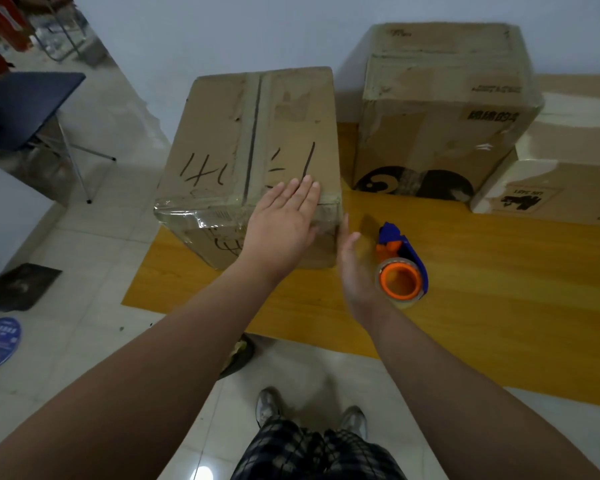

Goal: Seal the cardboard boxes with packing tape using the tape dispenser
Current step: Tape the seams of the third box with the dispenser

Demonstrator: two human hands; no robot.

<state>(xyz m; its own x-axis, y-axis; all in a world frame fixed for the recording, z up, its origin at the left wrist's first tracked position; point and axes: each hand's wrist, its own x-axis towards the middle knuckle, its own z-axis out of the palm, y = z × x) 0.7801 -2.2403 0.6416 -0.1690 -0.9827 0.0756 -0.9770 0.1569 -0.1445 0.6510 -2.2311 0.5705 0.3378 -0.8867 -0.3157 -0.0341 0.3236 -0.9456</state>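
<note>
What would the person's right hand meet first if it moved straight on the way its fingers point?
The right hand would probably meet the right side of the near box, close ahead; depth is unclear.

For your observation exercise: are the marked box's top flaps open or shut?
Shut: the marked box has both flaps lying flat, meeting along the centre seam.

Both bare arms reach forward. Left hand (281, 223) flat, palm down, fingers (303, 194) straight and together. Right hand (355, 268) edge-on, palm facing left, fingers loose, holding nothing.
</note>
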